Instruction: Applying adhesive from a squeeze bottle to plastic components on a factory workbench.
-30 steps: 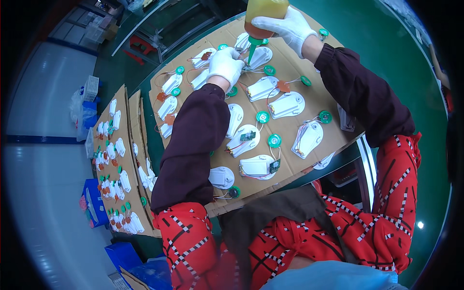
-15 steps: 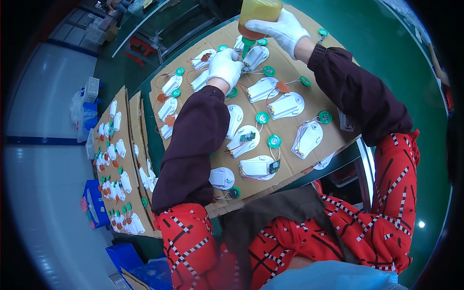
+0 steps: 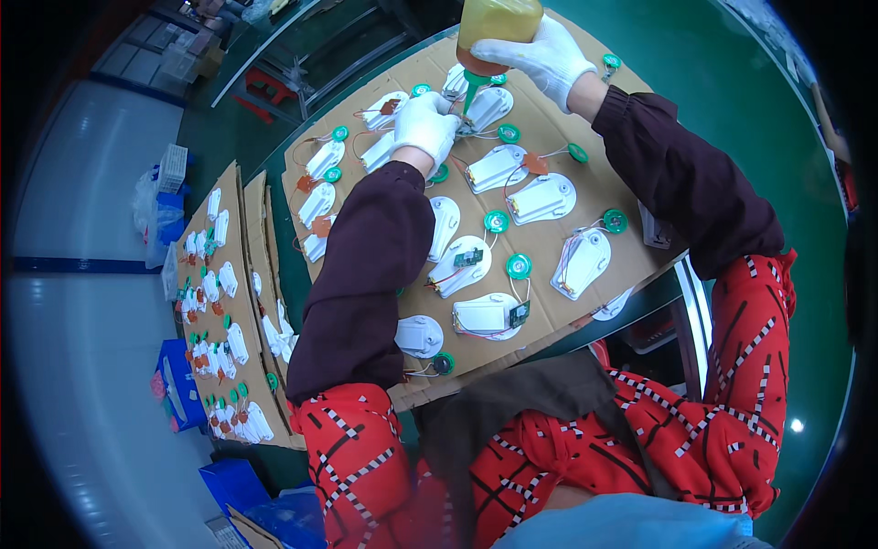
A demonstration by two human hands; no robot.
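Note:
My right hand (image 3: pixel 541 62), in a white glove, grips an upside-down squeeze bottle (image 3: pixel 498 26) of amber liquid. Its green nozzle (image 3: pixel 474 89) points down at a white plastic housing (image 3: pixel 487 109) with a round green-rimmed disc (image 3: pixel 508 134) wired to it. At the near left edge of that housing, my gloved left hand (image 3: pixel 426 126) has its fingertips pinched together close below the nozzle tip. Whatever lies between those fingers is too small to make out.
A cardboard sheet (image 3: pixel 540 252) carries several similar white housings with wires, green discs and orange pieces. More housings lie on another cardboard sheet (image 3: pixel 261 375) to the left. Blue bins (image 3: pixel 183 384) stand beyond it, and a red stool (image 3: pixel 267 91) is at the far left.
My right hand and the bottle have shifted slightly to the right, and the nozzle tip with them. My left hand stays nearly in place.

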